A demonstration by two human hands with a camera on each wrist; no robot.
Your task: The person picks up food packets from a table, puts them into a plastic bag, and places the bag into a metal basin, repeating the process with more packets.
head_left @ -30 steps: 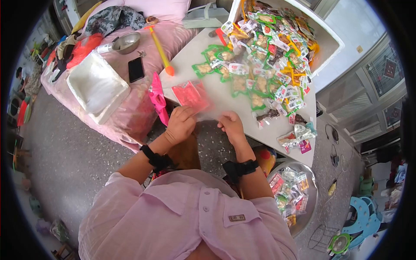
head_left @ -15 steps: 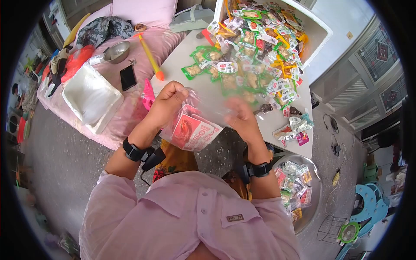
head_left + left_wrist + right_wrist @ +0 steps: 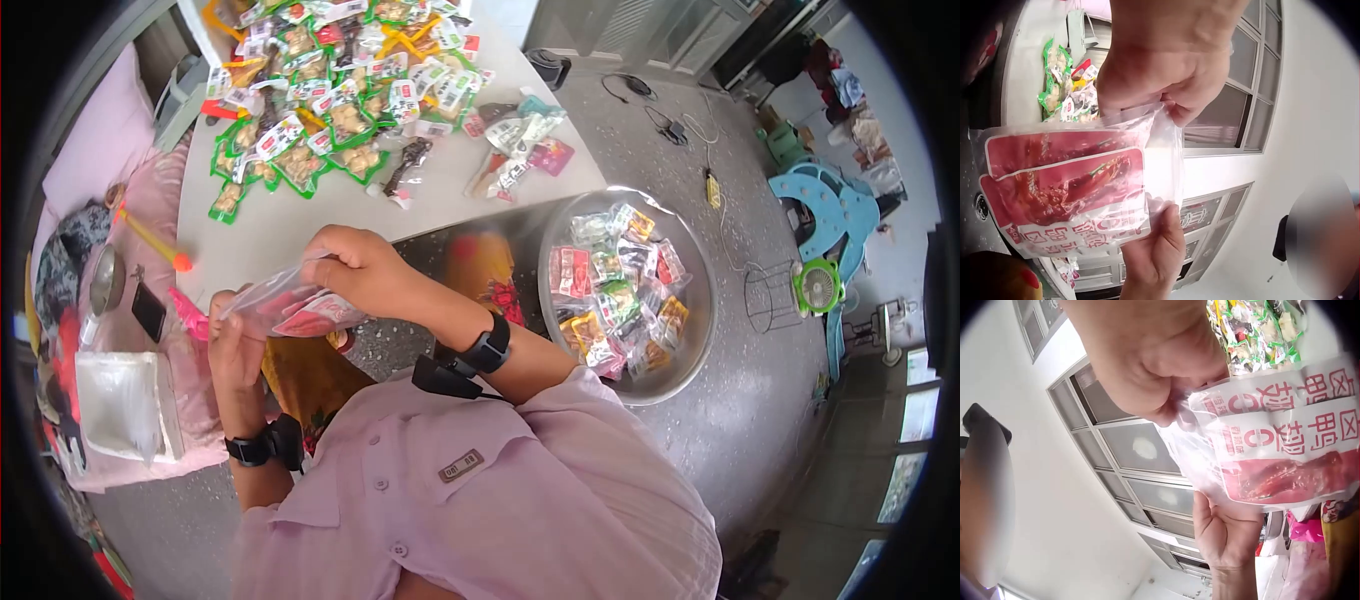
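Note:
Both hands hold a clear plastic bag in front of the body, low beside the table's near edge. Red and white snack packets with pictures of glazed meat lie inside it, overlapping each other. My left hand pinches one top corner of the bag between thumb and fingers. The opposite end of the same edge is gripped by my right hand, its fingers bent over the film. In the right wrist view the packets show printed characters through the plastic.
A heap of vacuum-packed snacks covers much of the white table. To the right stands a metal basin with mixed packets inside. On the bed at left are a foam box, a phone and a yellow-handled tool.
The bag was lifted from the table edge, its red packets swinging below the hands. The head view has since turned right, showing more of the basin; both hands now grip the bag's top edge.

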